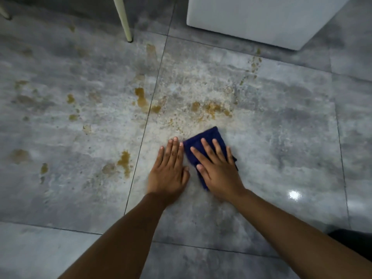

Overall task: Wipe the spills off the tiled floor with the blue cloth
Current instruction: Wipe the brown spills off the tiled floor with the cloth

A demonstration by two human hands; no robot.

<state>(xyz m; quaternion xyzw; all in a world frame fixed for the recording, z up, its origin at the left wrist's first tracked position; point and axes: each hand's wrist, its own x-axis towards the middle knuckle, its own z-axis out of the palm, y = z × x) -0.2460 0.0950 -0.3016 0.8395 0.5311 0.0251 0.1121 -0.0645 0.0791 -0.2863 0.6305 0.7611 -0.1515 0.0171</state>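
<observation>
A folded dark blue cloth (pixel 208 137) lies flat on the grey tiled floor (pixel 281 137) near the middle of the view. My right hand (pixel 218 170) presses down on it, palm flat and fingers spread. My left hand (pixel 169 168) rests flat on the bare tile just left of the cloth, fingers together, holding nothing. Brown spills mark the floor beyond and to the left: one patch (pixel 211 108) just past the cloth, another patch (pixel 142 98) by the grout line, a third patch (pixel 124 161) left of my left hand. A pale, grainy smear surrounds them.
A cream furniture leg (pixel 123 19) stands at the top, left of centre. A white box-like unit (pixel 261 19) sits on the floor at the top right. Smaller brown spots (pixel 254 64) trail toward it. A dark object (pixel 354 244) shows at the lower right edge.
</observation>
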